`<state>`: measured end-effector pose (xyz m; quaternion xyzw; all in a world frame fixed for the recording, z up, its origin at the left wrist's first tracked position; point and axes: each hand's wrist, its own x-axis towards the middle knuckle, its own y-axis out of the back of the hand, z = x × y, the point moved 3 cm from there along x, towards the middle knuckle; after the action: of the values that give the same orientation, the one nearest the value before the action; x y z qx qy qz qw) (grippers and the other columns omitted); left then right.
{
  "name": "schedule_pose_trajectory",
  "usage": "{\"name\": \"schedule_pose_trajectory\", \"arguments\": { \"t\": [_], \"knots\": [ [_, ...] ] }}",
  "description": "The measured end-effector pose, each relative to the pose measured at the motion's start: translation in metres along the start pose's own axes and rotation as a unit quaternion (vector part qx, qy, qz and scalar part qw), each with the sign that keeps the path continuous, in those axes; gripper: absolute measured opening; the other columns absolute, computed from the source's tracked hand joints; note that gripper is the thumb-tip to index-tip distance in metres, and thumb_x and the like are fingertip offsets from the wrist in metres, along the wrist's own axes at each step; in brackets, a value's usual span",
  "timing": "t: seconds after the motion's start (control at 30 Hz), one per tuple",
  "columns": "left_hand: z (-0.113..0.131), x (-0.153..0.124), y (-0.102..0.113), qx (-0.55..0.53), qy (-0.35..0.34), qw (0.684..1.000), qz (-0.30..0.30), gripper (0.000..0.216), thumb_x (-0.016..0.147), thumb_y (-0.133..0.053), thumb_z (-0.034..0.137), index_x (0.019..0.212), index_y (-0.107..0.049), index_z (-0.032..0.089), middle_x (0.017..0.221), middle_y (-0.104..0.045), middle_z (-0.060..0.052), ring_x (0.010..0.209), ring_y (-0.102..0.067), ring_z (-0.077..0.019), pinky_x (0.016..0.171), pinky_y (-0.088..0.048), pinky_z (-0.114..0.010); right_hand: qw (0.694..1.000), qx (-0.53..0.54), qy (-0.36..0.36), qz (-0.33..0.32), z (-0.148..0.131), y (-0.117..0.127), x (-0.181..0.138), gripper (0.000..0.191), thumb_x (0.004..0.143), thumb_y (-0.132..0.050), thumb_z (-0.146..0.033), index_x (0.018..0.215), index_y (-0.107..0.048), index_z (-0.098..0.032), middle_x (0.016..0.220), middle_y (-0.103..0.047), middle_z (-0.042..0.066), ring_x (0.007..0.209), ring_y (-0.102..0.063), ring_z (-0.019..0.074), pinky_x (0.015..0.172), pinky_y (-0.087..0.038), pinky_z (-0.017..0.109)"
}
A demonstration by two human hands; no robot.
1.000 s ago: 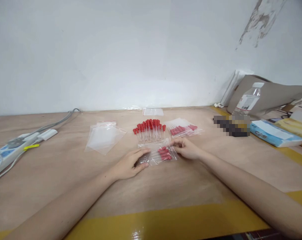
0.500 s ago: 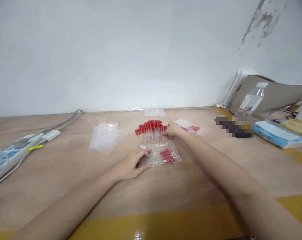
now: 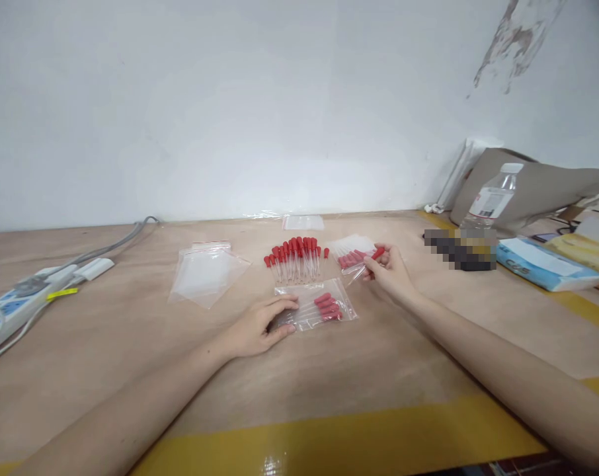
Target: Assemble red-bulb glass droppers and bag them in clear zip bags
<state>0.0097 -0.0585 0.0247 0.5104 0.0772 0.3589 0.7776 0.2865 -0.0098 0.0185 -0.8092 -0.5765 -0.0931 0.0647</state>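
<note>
My left hand point(image 3: 262, 325) rests at the left end of a clear zip bag point(image 3: 348, 308), its thumb and fingers curved around that end and touching the plastic. Inside this bag lie several droppers with red bulbs point(image 3: 328, 306), bulbs to the right. My right hand point(image 3: 389, 272) pinches a single dropper point(image 3: 377, 254), red bulb up and clear tube slanting down to the left. Behind it a pile of filled bags point(image 3: 354, 246) with red-bulbed droppers is partly hidden by that hand. Loose droppers point(image 3: 293, 254) lie fanned out beyond the front bag.
Flat empty zip bags point(image 3: 205, 274) are stacked at the left, and another small bag pile point(image 3: 303, 223) lies by the wall. A power strip point(image 3: 26, 301) with cables sits far left. At the right are a water bottle point(image 3: 494, 199), a grey bag point(image 3: 542, 188) and a tissue pack point(image 3: 545, 264).
My right hand has moved right and nearer from the loose droppers, carrying one dropper to beside the filled bags. My left hand has stayed at the front bag.
</note>
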Motion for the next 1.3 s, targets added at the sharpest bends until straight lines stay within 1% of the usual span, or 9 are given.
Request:
{"name": "schedule_pose_trajectory", "arguments": {
  "t": [0.1, 0.23, 0.4, 0.53, 0.73, 0.8, 0.93, 1.17, 1.3],
  "knots": [
    [-0.001, -0.001, 0.0, 0.0, 0.002, 1.0, -0.002, 0.034, 0.084, -0.049, 0.031, 0.117, -0.049, 0.022, 0.127, -0.049, -0.007, 0.117, -0.045, -0.0199, 0.098, -0.037, -0.039, 0.996, 0.069, -0.056, -0.013, 0.012, -0.006, -0.011, 0.038, 0.067, -0.062, -0.03, 0.093, -0.036, -0.024, 0.063, -0.05, -0.007, 0.053, -0.057, 0.0109, 0.054, -0.052, 0.027],
    [-0.002, -0.001, 0.0, -0.003, 0.002, 1.0, -0.002, 0.035, 0.084, -0.049, 0.031, 0.118, -0.048, 0.022, 0.128, -0.048, -0.006, 0.117, -0.044, -0.0197, 0.098, -0.037, -0.038, 0.982, 0.13, -0.111, -0.077, 0.018, -0.021, -0.022, 0.027, 0.071, -0.058, -0.029, 0.088, -0.038, -0.024, 0.061, -0.052, -0.007, 0.055, -0.06, 0.0102, 0.06, -0.053, 0.028],
    [-0.002, -0.001, -0.001, -0.002, -0.001, 1.0, -0.001, 0.035, 0.085, -0.047, 0.032, 0.119, -0.047, 0.023, 0.129, -0.047, -0.006, 0.117, -0.044, -0.0203, 0.098, -0.037, -0.039, 0.979, 0.142, -0.1, -0.111, 0.015, -0.019, -0.029, 0.027, 0.071, -0.059, -0.032, 0.088, -0.039, -0.024, 0.061, -0.053, -0.007, 0.056, -0.059, 0.0098, 0.058, -0.052, 0.026],
    [0.0, -0.001, 0.0, 0.004, 0.008, 1.0, -0.001, 0.04, 0.085, -0.048, 0.033, 0.123, -0.043, 0.023, 0.126, -0.049, -0.007, 0.114, -0.047, -0.0213, 0.095, -0.039, -0.039, 0.977, 0.164, -0.097, -0.094, 0.015, -0.015, -0.027, 0.027, 0.068, -0.063, -0.032, 0.087, -0.045, -0.023, 0.068, -0.057, -0.005, 0.064, -0.061, 0.0105, 0.069, -0.052, 0.029],
    [0.001, -0.001, 0.001, 0.0, 0.017, 1.0, -0.003, 0.045, 0.084, -0.048, 0.032, 0.127, -0.038, 0.024, 0.126, -0.049, -0.007, 0.11, -0.048, -0.0211, 0.093, -0.04, -0.039, 0.975, 0.017, -0.078, -0.208, 0.015, -0.026, -0.029, 0.033, 0.06, -0.069, -0.031, 0.087, -0.058, -0.017, 0.071, -0.062, -0.001, 0.058, -0.055, 0.009, 0.061, -0.049, 0.025],
    [0.001, -0.001, 0.001, -0.001, 0.016, 1.0, -0.003, 0.045, 0.084, -0.048, 0.033, 0.128, -0.037, 0.024, 0.126, -0.048, -0.007, 0.111, -0.048, -0.0217, 0.094, -0.04, -0.039, 0.978, -0.009, -0.059, -0.201, 0.014, -0.028, -0.029, 0.036, 0.056, -0.072, -0.031, 0.085, -0.057, -0.016, 0.069, -0.062, -0.001, 0.057, -0.055, 0.0093, 0.057, -0.047, 0.024],
    [0.001, -0.001, 0.001, 0.003, 0.015, 1.0, 0.0, 0.045, 0.084, -0.048, 0.034, 0.128, -0.038, 0.024, 0.128, -0.047, -0.007, 0.112, -0.047, -0.0226, 0.094, -0.039, -0.04, 0.984, -0.022, -0.066, -0.165, 0.012, -0.029, -0.027, 0.036, 0.052, -0.075, -0.035, 0.074, -0.055, -0.015, 0.063, -0.062, 0.0, 0.056, -0.056, 0.0108, 0.052, -0.045, 0.023],
    [0.002, -0.001, 0.001, 0.003, 0.008, 1.0, -0.004, 0.044, 0.085, -0.048, 0.033, 0.127, -0.038, 0.024, 0.127, -0.048, -0.007, 0.112, -0.047, -0.0217, 0.094, -0.039, -0.038, 0.972, -0.014, -0.091, -0.217, 0.011, -0.044, -0.025, 0.033, 0.048, -0.076, -0.037, 0.065, -0.059, -0.016, 0.058, -0.064, 0.0, 0.052, -0.058, 0.0132, 0.052, -0.046, 0.026],
    [0.002, -0.001, 0.001, 0.005, 0.003, 1.0, -0.007, 0.045, 0.085, -0.047, 0.032, 0.128, -0.037, 0.023, 0.128, -0.046, -0.007, 0.113, -0.046, -0.0217, 0.095, -0.039, -0.038, 0.961, -0.002, -0.066, -0.269, 0.013, -0.055, -0.024, 0.032, 0.055, -0.07, -0.043, 0.069, -0.066, -0.014, 0.068, -0.068, 0.003, 0.061, -0.061, 0.0166, 0.06, -0.049, 0.03]
  ]
}}
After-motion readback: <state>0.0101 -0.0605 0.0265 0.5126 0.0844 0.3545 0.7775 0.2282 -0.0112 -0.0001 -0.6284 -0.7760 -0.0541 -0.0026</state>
